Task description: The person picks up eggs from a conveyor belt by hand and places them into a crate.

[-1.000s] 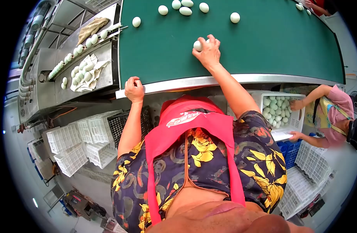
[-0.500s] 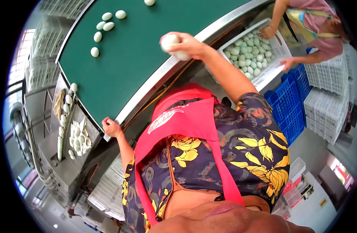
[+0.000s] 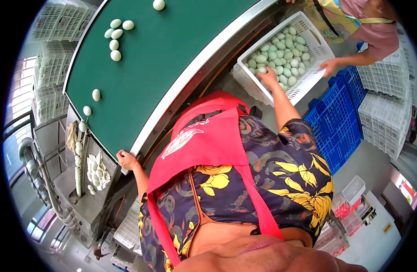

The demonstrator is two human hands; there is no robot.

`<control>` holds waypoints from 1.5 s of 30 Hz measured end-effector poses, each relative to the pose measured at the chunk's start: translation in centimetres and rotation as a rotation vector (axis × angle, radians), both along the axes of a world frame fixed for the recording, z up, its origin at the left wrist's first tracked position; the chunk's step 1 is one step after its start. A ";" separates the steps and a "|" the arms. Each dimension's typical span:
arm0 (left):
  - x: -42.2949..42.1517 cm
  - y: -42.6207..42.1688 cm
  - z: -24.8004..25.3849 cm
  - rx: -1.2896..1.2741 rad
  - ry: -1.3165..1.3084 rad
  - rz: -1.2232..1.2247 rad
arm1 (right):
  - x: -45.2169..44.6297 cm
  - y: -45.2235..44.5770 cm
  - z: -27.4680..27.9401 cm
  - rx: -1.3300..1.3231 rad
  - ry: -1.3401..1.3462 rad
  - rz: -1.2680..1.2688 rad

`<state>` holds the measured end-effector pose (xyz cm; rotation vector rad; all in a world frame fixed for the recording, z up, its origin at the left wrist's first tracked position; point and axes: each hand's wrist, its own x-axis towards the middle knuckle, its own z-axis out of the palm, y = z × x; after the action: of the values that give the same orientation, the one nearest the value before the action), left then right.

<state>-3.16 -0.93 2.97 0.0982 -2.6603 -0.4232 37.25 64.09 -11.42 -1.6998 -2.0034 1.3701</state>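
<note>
My right hand (image 3: 268, 78) is inside a white plastic crate (image 3: 243, 65) full of pale eggs (image 3: 287, 54). Its fingers are closed around one egg (image 3: 262, 70), low over the others. My left hand (image 3: 127, 160) rests at the near left corner of a green-topped table (image 3: 140, 68), by its metal rim (image 3: 172, 97). The fingers of that hand are curled, with nothing seen in them. Several loose eggs lie on the green surface, among them one (image 3: 158, 5) near the top and one (image 3: 96, 94) near the left corner.
Another person's hand (image 3: 330, 67) holds the crate's right side. Blue crates (image 3: 335, 122) and stacked white crates (image 3: 383, 122) stand at the right. On the left, a metal machine (image 3: 74, 181) carries a row of eggs and a cloth (image 3: 97, 170) with more eggs.
My right hand has moved from the table over to the crate of eggs. The view has turned toward the crate. The other person's upper hand has left the crate's inside.
</note>
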 end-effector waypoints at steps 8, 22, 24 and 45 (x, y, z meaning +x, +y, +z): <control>-1.3 -2.0 -1.3 -0.103 -0.002 0.096 | -6.3 -2.5 4.5 0.174 -0.591 -0.077; 0.3 -0.7 -1.1 0.027 -0.103 0.215 | -2.6 -2.9 1.9 0.394 -0.431 0.263; 0.5 -0.7 -1.4 0.051 -0.080 0.247 | -0.5 -2.4 0.1 0.385 -0.311 0.412; 2.3 1.4 -1.0 0.180 0.120 0.148 | -9.7 2.9 23.8 -0.414 -0.335 0.787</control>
<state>-0.85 0.47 2.00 0.3130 -2.4727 -0.5996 27.52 66.99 12.36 -1.3783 -2.9481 1.9398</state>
